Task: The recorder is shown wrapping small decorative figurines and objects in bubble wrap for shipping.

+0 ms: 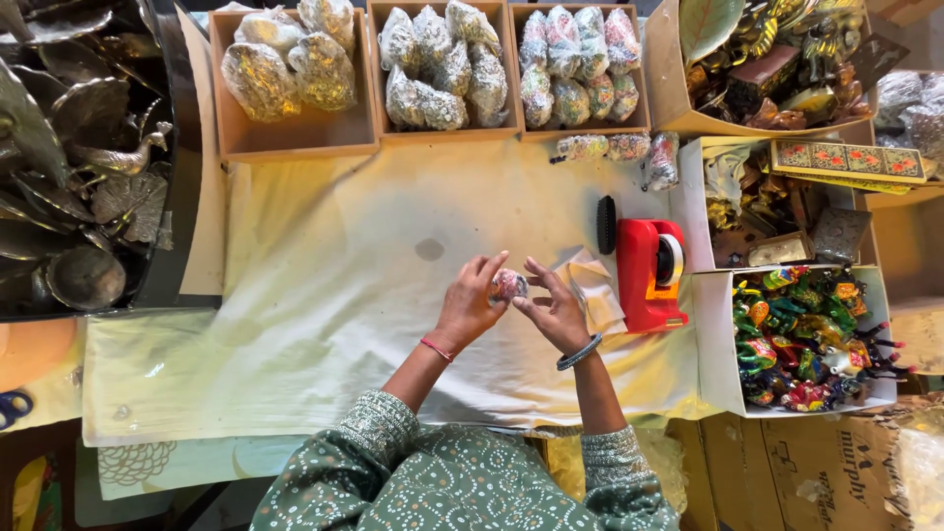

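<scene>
Pale cloth covers the desk [324,295], with both hands meeting over the middle of it. Left hand [470,307] and right hand [553,313] each pinch the same small colourful trinket [508,285] between fingertips, held up off the cloth. It looks tiny and the grip is light, so I reckon it could slip out and roll. Just right of the right hand sit a loose wrapping sheet [593,287] and a red tape dispenser [651,275], easy to bump.

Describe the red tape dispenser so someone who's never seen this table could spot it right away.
Start at the cream cloth covering the table, and go to its right edge, just right of the right hand. The tape dispenser stands there beside a black brush. It is the only solid red, blocky thing around.
</scene>
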